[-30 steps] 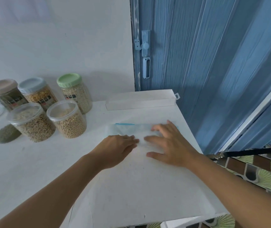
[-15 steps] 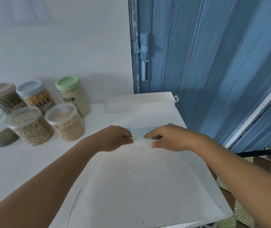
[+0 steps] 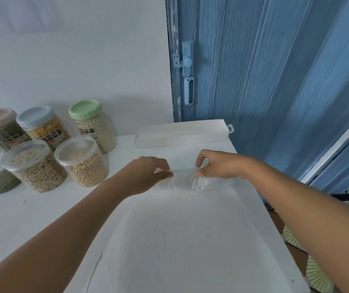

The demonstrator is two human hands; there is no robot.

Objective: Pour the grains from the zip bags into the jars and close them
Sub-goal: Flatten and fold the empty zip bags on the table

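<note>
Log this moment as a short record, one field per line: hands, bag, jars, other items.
left hand: left hand pinches the empty zip bag at its left part
right hand: right hand pinches the same bag at its right part
bag: clear, looks empty, low over the white table
lidded jars: brown-lid jar, blue-lid jar, green-lid jar, back row
front jars: two clear tubs of grain; whether lidded, cannot tell
other: white box behind the hands; green grain pile

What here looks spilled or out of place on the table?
A loose greenish heap lies on the bare table left of the front jars, outside any container. Small specks dot the white sheet nearer the person. Both hands pinch an empty clear zip bag.
</note>
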